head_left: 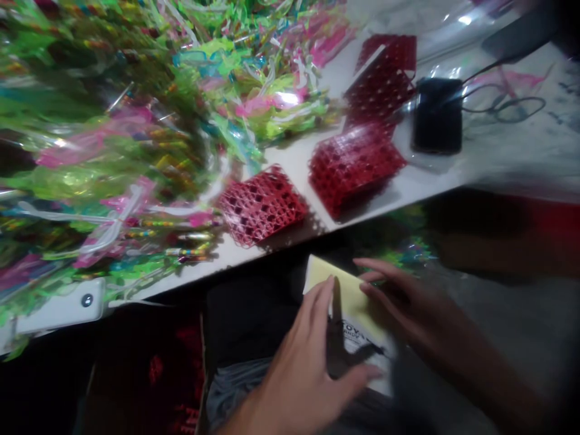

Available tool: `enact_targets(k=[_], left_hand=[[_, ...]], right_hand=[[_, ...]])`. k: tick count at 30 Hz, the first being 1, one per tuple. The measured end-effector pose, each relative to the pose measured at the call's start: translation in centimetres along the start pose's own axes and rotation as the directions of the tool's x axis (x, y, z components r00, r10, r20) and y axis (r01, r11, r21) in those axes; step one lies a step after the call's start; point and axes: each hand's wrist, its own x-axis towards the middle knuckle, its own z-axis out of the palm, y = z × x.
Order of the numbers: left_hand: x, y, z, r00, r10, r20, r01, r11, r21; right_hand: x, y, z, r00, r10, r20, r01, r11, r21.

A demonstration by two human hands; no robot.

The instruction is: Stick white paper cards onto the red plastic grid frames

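Observation:
A yellow and white printed card (351, 290), with dark lettering on its lower part, is over my lap below the table edge. My left hand (308, 356) spans it, fingers along its left side and thumb at its lower right. Close to its upper right edge is my right hand (403, 296), fingers extended and apart, the fingertips at or near the card. Motion blurs the right hand and the card's lower end. On the table above are a red openwork plastic basket (263, 205) and a red openwork stack (356, 163).
Clear and green plastic packets with pink and white ribbons (136, 133) heap over the table's left. A white phone (63, 305) lies at the front left edge. Farther right are a black phone (437, 115) with a cable (516, 109) and more red openwork pieces (383, 75).

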Motion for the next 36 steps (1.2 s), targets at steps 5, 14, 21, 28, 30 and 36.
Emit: enact_targets(k=[5, 14, 21, 28, 30, 36], left_hand=[[0.2, 2.4, 0.8, 0.989, -0.146, 0.023, 0.119, 0.695, -0.709], [2.9, -0.7, -1.5, 0.922, -0.387, -0.011, 0.234, 0.582, -0.779], [3.5, -4.8, 1.4, 0.918, -0.396, -0.019, 0.247, 0.609, -0.754], [2.0, -4.4, 0.9, 0.938, -0.335, 0.086, 0.284, 0.605, -0.744], [1.9, -5.0, 1.1, 0.936, -0.341, 0.085, 0.300, 0.651, -0.697], [0.8, -6.2, 1.4, 0.976, -0.196, -0.099, 0.179, 0.971, -0.157]], right_hand=[[-2.8, -3.3, -1.4, 0.971, -0.237, -0.031, 0.238, 0.970, 0.042], [-1.0, -0.2, -0.5, 0.939, -0.334, 0.084, 0.341, 0.934, -0.103], [0.0, 5.1, 3.1, 0.994, 0.090, 0.066, -0.102, 0.974, 0.202], [1.1, 6.6, 4.0, 0.888, 0.440, -0.132, -0.328, 0.809, 0.487], [1.9, 7.0, 3.7, 0.845, 0.501, -0.188, -0.323, 0.757, 0.568], [2.0, 7.0, -0.6, 0.632, 0.539, -0.557, -0.188, 0.803, 0.565]])
